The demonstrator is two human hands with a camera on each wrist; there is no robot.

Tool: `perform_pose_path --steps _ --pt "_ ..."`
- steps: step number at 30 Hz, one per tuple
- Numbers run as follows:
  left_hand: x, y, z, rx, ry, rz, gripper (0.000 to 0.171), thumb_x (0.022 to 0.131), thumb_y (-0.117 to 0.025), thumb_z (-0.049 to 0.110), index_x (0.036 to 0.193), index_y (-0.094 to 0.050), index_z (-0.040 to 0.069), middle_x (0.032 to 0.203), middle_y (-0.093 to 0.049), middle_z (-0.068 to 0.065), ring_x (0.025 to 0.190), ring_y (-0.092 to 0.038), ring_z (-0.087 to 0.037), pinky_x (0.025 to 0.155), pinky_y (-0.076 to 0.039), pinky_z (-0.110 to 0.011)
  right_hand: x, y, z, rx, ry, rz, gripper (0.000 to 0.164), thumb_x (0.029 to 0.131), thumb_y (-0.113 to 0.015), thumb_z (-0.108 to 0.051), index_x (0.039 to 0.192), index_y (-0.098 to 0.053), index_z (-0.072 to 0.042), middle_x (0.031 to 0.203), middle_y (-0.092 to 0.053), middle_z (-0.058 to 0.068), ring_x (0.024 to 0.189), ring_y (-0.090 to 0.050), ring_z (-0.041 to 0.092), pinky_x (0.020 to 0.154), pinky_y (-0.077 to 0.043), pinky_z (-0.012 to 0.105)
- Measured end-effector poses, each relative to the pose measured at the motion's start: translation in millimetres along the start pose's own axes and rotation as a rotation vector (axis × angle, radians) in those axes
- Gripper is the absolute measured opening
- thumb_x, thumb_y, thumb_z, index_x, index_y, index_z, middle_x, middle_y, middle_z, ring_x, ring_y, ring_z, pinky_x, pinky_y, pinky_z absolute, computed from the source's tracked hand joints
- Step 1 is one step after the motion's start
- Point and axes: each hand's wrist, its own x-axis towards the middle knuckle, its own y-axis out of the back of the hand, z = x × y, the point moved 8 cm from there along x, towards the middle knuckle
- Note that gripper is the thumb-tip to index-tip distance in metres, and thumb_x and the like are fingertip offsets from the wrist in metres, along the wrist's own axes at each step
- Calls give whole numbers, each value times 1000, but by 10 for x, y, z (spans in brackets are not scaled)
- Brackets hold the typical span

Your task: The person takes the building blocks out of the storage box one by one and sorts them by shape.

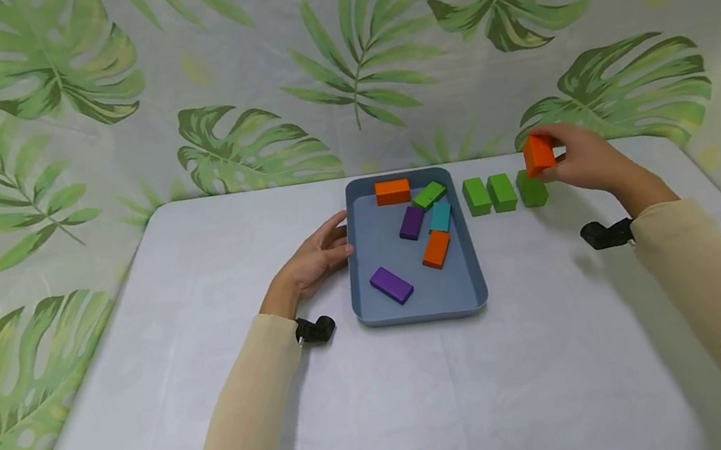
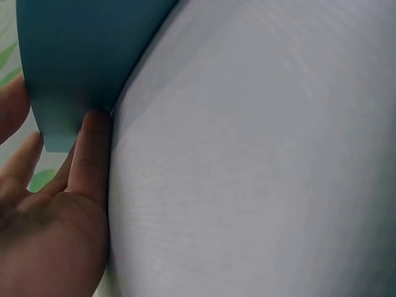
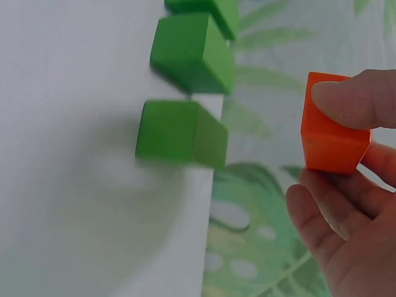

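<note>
In the head view, the right hand pinches an orange block between thumb and fingers. It is held up over the rightmost of three green blocks, partly covering it. The right wrist view shows the thumb on one face of the orange block and fingers beneath it. The left hand lies at the left side of a blue-grey tray, its fingers and thumb against the wall. From the left wrist, fairly straight fingers touch the tray's side low down near the table.
Inside the tray lie an orange block, a green block, purple blocks, a turquoise block and another orange block. Two more green blocks stand right of the tray. Leaf-patterned cloth hangs behind the white table.
</note>
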Motion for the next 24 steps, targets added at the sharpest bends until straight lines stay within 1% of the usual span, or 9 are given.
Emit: perform_pose_path --steps 6,10,13,17,24 --pt "7 -4 24 -8 -16 -5 71 90 -48 -4 147 -17 23 151 -24 -11 136 -32 -27 112 -26 -43 -28 68 245 -15 -39 22 70 80 -65 -13 140 -31 -3 133 -40 25 115 -39 42 88 -37 58" --pt "11 -7 17 -3 -12 -4 72 90 -48 -3 148 -16 25 151 -23 -11 136 -32 -26 113 -26 -43 -33 68 415 -20 -59 23 69 79 -64 -11 138 -32 1 131 -41 27 113 -39 42 89 -35 58" --pt "12 -6 -3 5 3 3 70 91 -48 -1 147 -17 26 152 -22 -8 137 -31 -24 113 -26 -41 -34 32 546 -32 -79 7 65 80 -61 -10 137 -32 3 130 -40 29 113 -38 43 92 -34 59" --pt "11 0 -10 19 -1 10 67 92 -48 0 147 -20 25 152 -23 -8 136 -32 -24 113 -26 -41 -47 -37 678 -43 -103 -25 63 83 -56 -11 139 -31 2 133 -37 30 115 -36 44 94 -32 60" --pt "1 5 -1 20 -7 14 67 91 -49 -2 147 -21 23 150 -25 -9 135 -34 -25 112 -28 -42 -64 -145 793 -27 -144 -85 71 81 -63 -15 141 -28 1 133 -35 31 115 -35 44 93 -33 58"
